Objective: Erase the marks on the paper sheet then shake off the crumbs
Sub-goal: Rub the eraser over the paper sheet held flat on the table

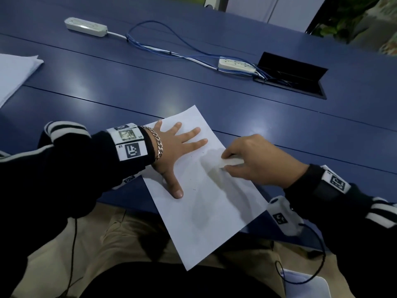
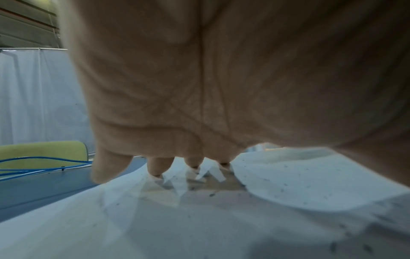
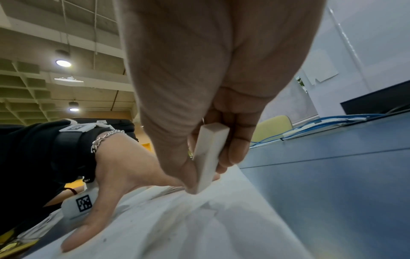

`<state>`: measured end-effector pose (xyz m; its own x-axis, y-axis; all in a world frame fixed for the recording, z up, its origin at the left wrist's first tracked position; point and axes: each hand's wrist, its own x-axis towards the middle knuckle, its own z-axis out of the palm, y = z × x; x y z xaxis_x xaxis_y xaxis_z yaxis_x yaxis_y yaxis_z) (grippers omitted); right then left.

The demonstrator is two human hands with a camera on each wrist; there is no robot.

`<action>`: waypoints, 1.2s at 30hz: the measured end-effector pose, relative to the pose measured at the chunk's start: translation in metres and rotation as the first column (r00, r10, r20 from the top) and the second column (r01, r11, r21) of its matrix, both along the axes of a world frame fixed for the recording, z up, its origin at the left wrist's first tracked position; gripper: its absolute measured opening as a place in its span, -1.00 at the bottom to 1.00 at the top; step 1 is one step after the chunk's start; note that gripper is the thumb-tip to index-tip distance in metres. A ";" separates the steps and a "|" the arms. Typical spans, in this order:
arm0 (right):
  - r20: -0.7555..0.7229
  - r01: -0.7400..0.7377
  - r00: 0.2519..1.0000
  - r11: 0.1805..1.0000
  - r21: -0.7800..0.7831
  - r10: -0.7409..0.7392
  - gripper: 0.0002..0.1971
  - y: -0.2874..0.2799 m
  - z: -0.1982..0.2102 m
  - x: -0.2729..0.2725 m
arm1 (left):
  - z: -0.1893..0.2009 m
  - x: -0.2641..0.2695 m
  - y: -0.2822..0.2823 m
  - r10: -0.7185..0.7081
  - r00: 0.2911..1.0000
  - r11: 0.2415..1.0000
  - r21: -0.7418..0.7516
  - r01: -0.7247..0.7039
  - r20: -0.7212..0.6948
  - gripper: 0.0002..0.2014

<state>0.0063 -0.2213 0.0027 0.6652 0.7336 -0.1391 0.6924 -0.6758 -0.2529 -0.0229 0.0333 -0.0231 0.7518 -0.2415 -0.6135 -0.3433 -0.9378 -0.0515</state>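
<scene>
A white paper sheet (image 1: 206,203) lies slanted across the near edge of the blue table (image 1: 279,130), its lower corner hanging over my lap. My left hand (image 1: 178,147) lies flat on the sheet's upper left part, fingers spread and straight. My right hand (image 1: 234,162) pinches a white eraser (image 1: 232,162) between thumb and fingers, its end touching the paper near the middle. Up close in the right wrist view, the eraser (image 3: 210,157) stands on end against the sheet (image 3: 221,227). Dark crumbs (image 2: 284,185) speckle the paper (image 2: 199,219) in the left wrist view.
Two white power strips (image 1: 86,26) (image 1: 236,65) joined by blue cables (image 1: 167,39) lie at the back. An open black cable hatch (image 1: 292,76) sits at the back right. A stack of white paper (image 1: 15,72) lies at the left edge.
</scene>
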 end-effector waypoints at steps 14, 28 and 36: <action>-0.007 -0.246 0.969 0.965 -0.088 0.246 -0.76 0.029 -0.012 -0.032 | -0.001 0.003 -0.005 0.029 0.999 1.000 -0.006 -0.030 -0.040 0.67; 0.063 -0.152 0.985 0.985 -0.087 0.158 -0.71 0.038 -0.006 -0.010 | 0.000 0.003 -0.004 0.051 0.998 0.998 -0.024 -0.052 -0.035 0.67; 0.174 -0.218 0.959 0.975 -0.049 0.223 -0.90 0.060 -0.019 -0.053 | -0.003 0.002 -0.008 0.048 0.999 0.999 0.011 -0.048 -0.010 0.70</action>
<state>-0.0469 -0.1609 -0.0164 0.5033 0.8622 -0.0571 0.8569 -0.5065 -0.0956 -0.0213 0.0249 -0.0257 0.7560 -0.1985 -0.6238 -0.2982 -0.9527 -0.0583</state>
